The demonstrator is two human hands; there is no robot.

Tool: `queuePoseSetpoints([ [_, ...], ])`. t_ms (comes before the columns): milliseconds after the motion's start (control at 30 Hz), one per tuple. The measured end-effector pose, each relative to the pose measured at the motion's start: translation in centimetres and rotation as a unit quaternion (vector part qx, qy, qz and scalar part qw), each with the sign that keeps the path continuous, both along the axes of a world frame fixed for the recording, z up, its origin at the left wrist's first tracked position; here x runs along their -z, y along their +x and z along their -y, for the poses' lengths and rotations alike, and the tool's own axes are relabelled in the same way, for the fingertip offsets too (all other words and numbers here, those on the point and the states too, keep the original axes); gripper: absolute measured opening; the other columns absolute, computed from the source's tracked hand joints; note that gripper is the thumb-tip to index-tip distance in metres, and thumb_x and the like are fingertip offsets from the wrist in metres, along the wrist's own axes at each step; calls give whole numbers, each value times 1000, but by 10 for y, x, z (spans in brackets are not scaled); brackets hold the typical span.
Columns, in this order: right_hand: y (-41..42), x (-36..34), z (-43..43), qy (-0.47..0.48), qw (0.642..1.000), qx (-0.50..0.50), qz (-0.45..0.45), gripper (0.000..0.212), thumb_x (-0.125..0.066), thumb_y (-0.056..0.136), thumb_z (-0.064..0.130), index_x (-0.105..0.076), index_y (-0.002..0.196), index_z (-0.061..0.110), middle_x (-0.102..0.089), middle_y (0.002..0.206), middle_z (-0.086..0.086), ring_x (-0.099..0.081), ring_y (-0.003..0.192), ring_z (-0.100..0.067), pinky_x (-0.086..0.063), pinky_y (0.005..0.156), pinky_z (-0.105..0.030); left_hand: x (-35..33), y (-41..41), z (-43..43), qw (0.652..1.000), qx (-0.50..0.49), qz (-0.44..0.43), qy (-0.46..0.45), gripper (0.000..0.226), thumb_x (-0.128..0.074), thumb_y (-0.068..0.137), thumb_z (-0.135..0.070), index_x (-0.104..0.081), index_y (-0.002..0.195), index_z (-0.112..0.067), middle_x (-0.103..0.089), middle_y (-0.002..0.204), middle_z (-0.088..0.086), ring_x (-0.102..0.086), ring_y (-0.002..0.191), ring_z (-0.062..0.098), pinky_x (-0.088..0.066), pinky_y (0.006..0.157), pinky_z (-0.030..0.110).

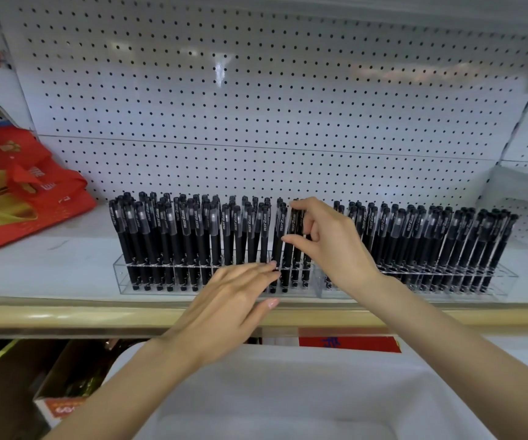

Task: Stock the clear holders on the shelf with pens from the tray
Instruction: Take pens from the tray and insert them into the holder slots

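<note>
Pegboard shelf (49,268), right fingers (300,241) pinching "TEST 2" pen (294,222), left fingers (250,271) straight against holder (122,277)

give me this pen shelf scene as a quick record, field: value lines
left hand: fingers straight, tips at the front of the left clear holder
right hand: pinches a black pen standing near that holder's right end
right clear holder: beside the left one on the shelf
pens: black, capped, upright in rows in both holders
white tray: below the shelf edge, no pens in the part shown
red bags: at the shelf's left
pegboard: white, behind
</note>
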State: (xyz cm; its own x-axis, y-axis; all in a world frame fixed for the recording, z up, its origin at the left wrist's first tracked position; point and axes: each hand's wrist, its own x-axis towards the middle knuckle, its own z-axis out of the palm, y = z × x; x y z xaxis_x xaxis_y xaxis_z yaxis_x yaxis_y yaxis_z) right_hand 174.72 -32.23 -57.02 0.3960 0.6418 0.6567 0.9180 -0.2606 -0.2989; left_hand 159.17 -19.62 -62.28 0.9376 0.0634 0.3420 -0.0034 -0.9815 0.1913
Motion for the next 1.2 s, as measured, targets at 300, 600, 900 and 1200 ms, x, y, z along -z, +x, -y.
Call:
queuePoseSetpoints([
  [300, -14, -14, 19, -65, 998, 4, 2, 70, -67, 87, 25, -32, 147, 16, -57, 87, 1, -47, 64, -4, -54, 82, -35, -12, -16, 7, 1000, -2, -19, 19, 60, -19, 95, -54, -31, 147, -27, -25, 156, -10, -19, 143, 2, -5, 116, 23],
  [600, -70, 25, 85, -207, 978, -31, -5, 64, -64, 87, 39, -42, 143, 18, -51, 109, 0, -53, 80, -9, -50, 86, -39, 10, -77, 56, 993, 50, -105, 14, 54, -33, 99, -50, -35, 146, -25, -31, 155, -5, -25, 142, 10, -13, 116, 25],
  [900, -125, 119, 139, -399, 901, -83, -150, 67, -60, 86, 52, -38, 143, 24, -38, 124, 3, -45, 113, -13, -39, 96, -26, 70, -124, 87, 921, -42, -358, -146, 55, -51, 92, -51, -43, 135, -18, -41, 131, 0, -48, 115, 16, -40, 98, 27],
  [1200, -128, 151, 132, -419, 850, -121, -295, 61, -75, 74, 48, -45, 124, 28, -40, 112, 6, -48, 90, -5, -41, 81, -19, 106, -120, 83, 876, -137, -348, -304, 41, -76, 73, -50, -59, 94, -18, -56, 87, -9, -55, 80, 7, -47, 72, 21],
])
